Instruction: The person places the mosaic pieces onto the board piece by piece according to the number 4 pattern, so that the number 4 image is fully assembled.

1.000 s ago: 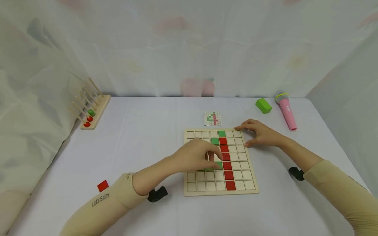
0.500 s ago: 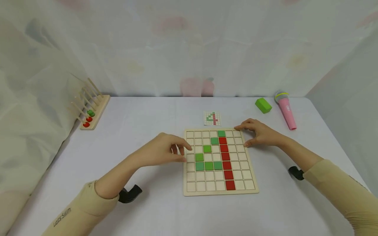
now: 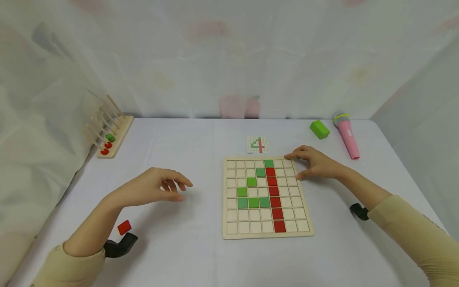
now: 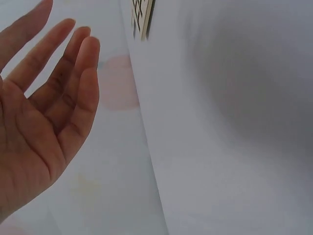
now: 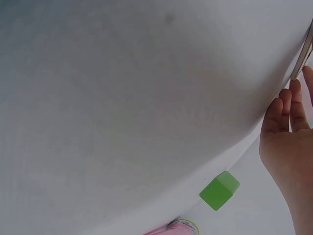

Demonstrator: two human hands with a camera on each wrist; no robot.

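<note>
In the head view my left hand [image 3: 152, 186] hovers over the table's left half, fingers loosely bent and holding nothing. The left wrist view shows its bare palm and parted fingers [image 4: 80, 105]. A small red block [image 3: 124, 227] lies below its wrist. My right hand [image 3: 315, 162] rests at the upper right corner of a wooden grid board [image 3: 268, 236], its fingertips and thumb touching the edges. Red squares [image 3: 275, 202] form a column on the board. Green squares [image 3: 253, 202] make a slanting line and a short row left of it.
A small pattern card [image 3: 257, 145] lies beyond the board. At the back right are a green block [image 3: 320, 129] and a pink toy microphone [image 3: 348, 137]. A wooden peg stand [image 3: 120, 137] with red and green beads stands at the back left.
My left hand has moved left from over the board to above the table, uncovering the green squares. My right hand stays at the board's corner.
</note>
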